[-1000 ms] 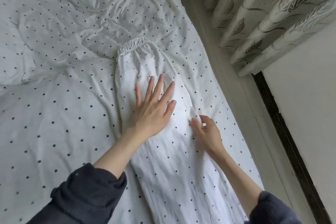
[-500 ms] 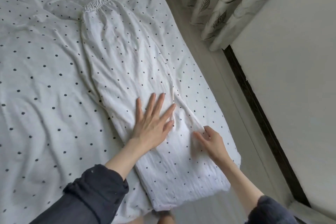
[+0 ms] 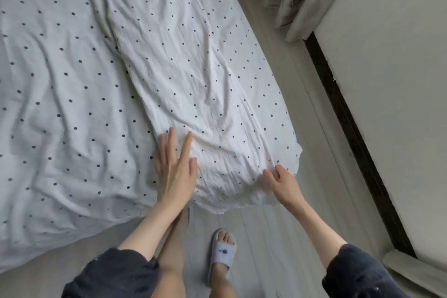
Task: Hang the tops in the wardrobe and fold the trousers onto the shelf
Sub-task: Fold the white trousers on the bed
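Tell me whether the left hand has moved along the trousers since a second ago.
Yes. The left hand slid down the trousers, away from the waistband, to their hem.

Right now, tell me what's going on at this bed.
A person is laying out white dotted trousers on the dotted bedsheet to fold them. The left hand lies flat with straight fingers at the trousers' near left edge, while the right hand pinches the near right corner. The trousers lie lengthwise, their near end hanging just over the bed edge. No fold is made yet.
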`<state>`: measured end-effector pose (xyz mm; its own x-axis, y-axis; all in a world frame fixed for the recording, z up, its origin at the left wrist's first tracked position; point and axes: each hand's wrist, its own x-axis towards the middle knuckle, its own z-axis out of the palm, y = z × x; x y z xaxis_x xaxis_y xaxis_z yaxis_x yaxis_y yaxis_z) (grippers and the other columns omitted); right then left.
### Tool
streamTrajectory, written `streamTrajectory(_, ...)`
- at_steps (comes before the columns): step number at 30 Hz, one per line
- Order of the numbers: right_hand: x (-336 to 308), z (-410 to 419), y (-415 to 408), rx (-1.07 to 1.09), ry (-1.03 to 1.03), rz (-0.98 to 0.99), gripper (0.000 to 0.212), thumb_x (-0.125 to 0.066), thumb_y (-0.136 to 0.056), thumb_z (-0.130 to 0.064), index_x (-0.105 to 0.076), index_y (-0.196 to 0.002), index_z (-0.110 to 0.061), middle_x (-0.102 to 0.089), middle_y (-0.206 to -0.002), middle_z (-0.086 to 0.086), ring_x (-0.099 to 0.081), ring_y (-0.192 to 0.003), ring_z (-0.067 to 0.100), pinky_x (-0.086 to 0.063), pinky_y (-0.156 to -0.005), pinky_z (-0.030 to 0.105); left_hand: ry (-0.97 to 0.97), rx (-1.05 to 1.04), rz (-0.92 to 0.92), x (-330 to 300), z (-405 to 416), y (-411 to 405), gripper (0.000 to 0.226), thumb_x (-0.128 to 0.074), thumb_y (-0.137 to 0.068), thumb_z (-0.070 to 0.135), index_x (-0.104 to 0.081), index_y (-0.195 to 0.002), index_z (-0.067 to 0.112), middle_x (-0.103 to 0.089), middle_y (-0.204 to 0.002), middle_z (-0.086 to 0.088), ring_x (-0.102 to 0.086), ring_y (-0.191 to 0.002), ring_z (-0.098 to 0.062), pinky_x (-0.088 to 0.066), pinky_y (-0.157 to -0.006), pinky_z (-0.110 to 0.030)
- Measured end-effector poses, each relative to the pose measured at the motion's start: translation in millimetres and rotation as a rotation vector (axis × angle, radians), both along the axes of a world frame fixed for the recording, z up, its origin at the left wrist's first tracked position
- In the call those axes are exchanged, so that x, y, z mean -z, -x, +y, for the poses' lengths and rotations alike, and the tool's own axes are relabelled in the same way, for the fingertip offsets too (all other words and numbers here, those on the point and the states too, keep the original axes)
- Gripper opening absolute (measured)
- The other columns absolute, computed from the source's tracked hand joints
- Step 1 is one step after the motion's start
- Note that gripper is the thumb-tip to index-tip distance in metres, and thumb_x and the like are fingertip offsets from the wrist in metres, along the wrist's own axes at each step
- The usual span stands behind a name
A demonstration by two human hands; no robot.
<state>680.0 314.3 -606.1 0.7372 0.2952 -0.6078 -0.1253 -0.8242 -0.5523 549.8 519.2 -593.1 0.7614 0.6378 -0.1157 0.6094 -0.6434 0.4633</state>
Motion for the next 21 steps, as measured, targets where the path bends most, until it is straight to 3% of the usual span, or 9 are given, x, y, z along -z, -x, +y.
streamTrajectory(2, 1.3, -3.2, 6.6, -0.016, -0.002, -0.031, 0.036, -0.047, -0.095, -0.023, -0.025, -0.066, -0.016, -0.033, -0.062, -0.003, -0.029, -0.056, 0.013, -0.023, -0.051, 0.028, 0.162, -0.315, -0.093, -2.1, 4.4, 15.6, 0.056, -0.052, -0.093, 0.010, -0.031, -0.145, 0.007, -0.026, -0.149, -0.018, -0.026, -0.137, -0.033, -0.024, -0.109, -0.041)
streamTrajectory(5, 3.3, -6.6, 12.1, -0.038, 0.016, -0.040, 0.031, -0.043, -0.096, -0.018, -0.029, -0.068, -0.014, -0.036, -0.063, -0.001, -0.030, -0.057, 0.014, -0.024, -0.051, 0.029, 0.497, -0.598, -0.187, 2.0, 10.5, 24.7, 0.041, -0.050, -0.095, 0.011, -0.043, -0.134, 0.001, -0.054, -0.117, -0.013, -0.053, -0.104, -0.023, -0.038, -0.083, -0.022)
streamTrajectory(8, 6.7, -13.8, 15.0, -0.050, 0.043, -0.025, 0.029, -0.045, -0.094, -0.013, -0.032, -0.067, -0.013, -0.038, -0.063, 0.000, -0.033, -0.060, 0.018, -0.024, -0.052, 0.029, 0.599, -0.534, -0.169, 13.4, -2.0, 30.7, 0.017, -0.052, -0.094, 0.015, -0.057, -0.106, 0.004, -0.058, -0.091, -0.006, -0.054, -0.082, -0.020, -0.039, -0.071, -0.027)
streamTrajectory(11, 10.8, -20.3, 14.4, -0.046, 0.077, -0.036, 0.032, -0.046, -0.090, -0.011, -0.029, -0.064, -0.014, -0.035, -0.060, 0.000, -0.031, -0.059, 0.017, -0.021, -0.050, 0.029, 0.684, -0.605, -0.166, 32.7, -20.6, 33.5, 0.009, -0.057, -0.092, 0.016, -0.056, -0.093, 0.008, -0.058, -0.082, -0.002, -0.054, -0.080, -0.020, -0.040, -0.072, -0.029)
streamTrajectory(15, 14.5, -27.0, 19.5, -0.058, 0.114, 0.015, 0.033, -0.051, -0.087, -0.015, -0.027, -0.064, -0.014, -0.032, -0.060, 0.000, -0.027, -0.056, 0.015, -0.020, -0.050, 0.027, 0.780, -0.614, -0.124, 51.8, -32.4, 40.8, 0.010, -0.063, -0.088, 0.013, -0.060, -0.097, 0.008, -0.064, -0.095, -0.007, -0.059, -0.088, -0.020, -0.046, -0.080, -0.033)
streamTrajectory(21, 13.4, -40.2, 54.6, -0.046, 0.045, 0.042, 0.033, -0.052, -0.089, -0.027, -0.033, -0.066, -0.013, -0.035, -0.062, -0.001, -0.031, -0.058, 0.015, -0.024, -0.053, 0.030, 0.896, -0.570, -0.075, 56.3, -50.4, 81.6, 0.005, -0.065, -0.087, 0.012, -0.064, -0.091, 0.009, -0.065, -0.086, 0.001, -0.058, -0.081, -0.011, -0.043, -0.065, -0.019)
